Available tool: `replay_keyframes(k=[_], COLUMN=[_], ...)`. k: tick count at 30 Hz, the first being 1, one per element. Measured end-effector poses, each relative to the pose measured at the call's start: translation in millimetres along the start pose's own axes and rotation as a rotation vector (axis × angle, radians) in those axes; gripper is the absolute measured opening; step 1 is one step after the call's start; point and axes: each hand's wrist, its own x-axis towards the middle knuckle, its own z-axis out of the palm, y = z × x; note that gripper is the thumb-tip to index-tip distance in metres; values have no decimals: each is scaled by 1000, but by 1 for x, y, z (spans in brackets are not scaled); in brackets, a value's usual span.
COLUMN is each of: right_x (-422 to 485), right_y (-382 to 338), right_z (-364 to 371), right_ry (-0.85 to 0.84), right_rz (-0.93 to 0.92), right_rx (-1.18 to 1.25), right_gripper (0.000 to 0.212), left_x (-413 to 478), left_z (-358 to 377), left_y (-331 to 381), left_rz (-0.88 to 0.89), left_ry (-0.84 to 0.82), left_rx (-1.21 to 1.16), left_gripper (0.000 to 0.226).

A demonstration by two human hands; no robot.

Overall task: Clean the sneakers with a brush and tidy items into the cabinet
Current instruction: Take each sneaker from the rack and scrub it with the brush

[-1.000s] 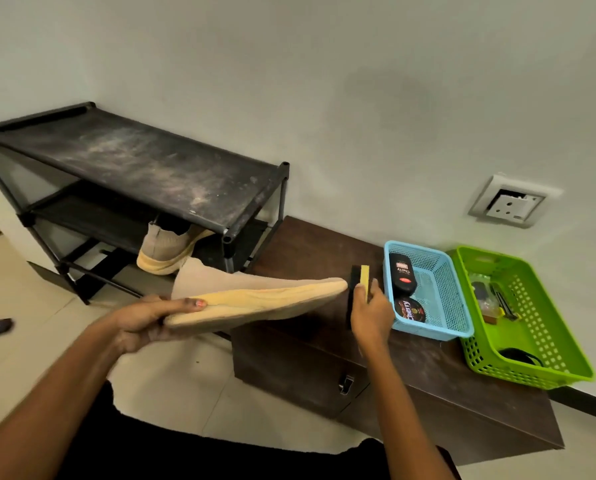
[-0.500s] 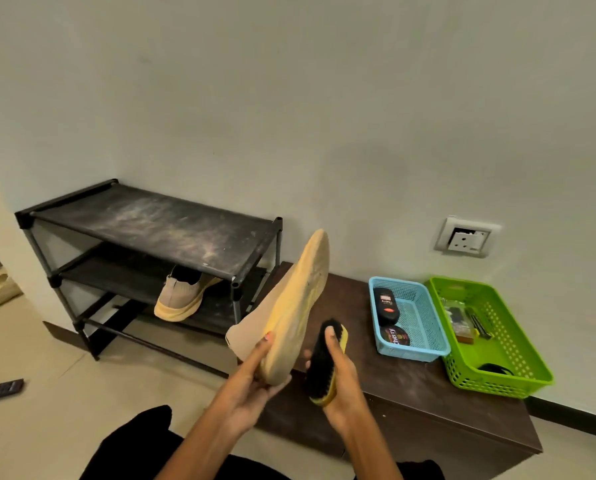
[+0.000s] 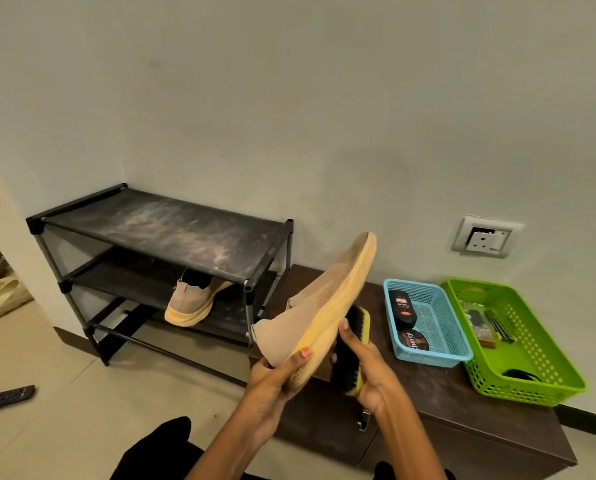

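Sneaker (image 3: 324, 299) is up in the air in front of me, over the left end of the low brown cabinet (image 3: 445, 403). My left hand (image 3: 275, 372) grips it at the heel end, thumb curled over the edge of the yellow sole. Long axis runs from the heel, low and near me, up and away to the toe, which is high and to the right. The sole is turned toward my right side. My right hand (image 3: 372, 368) is wrapped round the yellow back of the brush (image 3: 353, 348), black bristles facing the sole. The brush lies roughly parallel to the shoe, at the heel-to-midfoot stretch. Bristles look to be against the sole or just beside it; I cannot tell which. Judgement: the right hand is the working one, and the stroke wants to run along the sole toward the toe, with nothing between brush and shoe. Second sneaker (image 3: 189, 303) sits on the middle shelf of the dusty black shoe rack (image 3: 165, 230), left of the cabinet, heel toward me. On the cabinet top, right of my hands: blue basket (image 3: 431, 356) with a polish bottle (image 3: 403, 306) and polish tin (image 3: 414, 340), then a green basket (image 3: 518, 393) of small items I cannot make out. Both are well clear of the stroke. A remote (image 3: 4, 398) lies on the floor, far left.
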Motion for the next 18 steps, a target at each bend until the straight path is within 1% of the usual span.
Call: replay_keyframes(k=[2, 5, 6, 8, 9, 11, 12, 13, 14, 15, 16, 18], right_x=[4, 9, 11, 16, 20, 25, 27, 28, 28, 29, 28, 28], right_y=[-1, -5, -7, -11, -12, -19, -26, -35, -47, -60, -72, -91], right_z=[0, 0, 2, 3, 2, 0, 0, -2, -2, -1, 1, 9], right_ry=[-64, -93, -78, -63, -59, -46, -34, -18, 3, 20, 23, -28], right_rz=[0, 6, 5, -12, -22, -36, -43, -60, -92, -131, -163, -215], right_rx=[45, 27, 0, -51, -80, -203, -302, -439, -618, -832, -1045, -1390], right_gripper=[79, 63, 62, 68, 73, 89, 98, 104, 105, 103, 101, 93], left_x=[2, 5, 6, 8, 9, 9, 9, 10, 10, 10, 9, 10], left_z=[-1, -3, -3, -4, -6, -13, -17, -22, -26, -31, -35, -40], left_y=[0, -4, -6, -8, -6, 4, 11, 18, 25, 31, 38, 49], left_rz=[1, 8, 4, -16, -30, -43, -19, 50, 160, 305, 482, 799], left_ry=[-32, -69, -75, -78, -80, -86, -57, 14, 98, 164, 185, 98], left_rx=[13, 2, -12, -24, -15, 30, 99, 224, 396, 583, 746, 991], left_gripper=[54, 59, 63, 71, 77, 105, 118, 125, 127, 126, 123, 116])
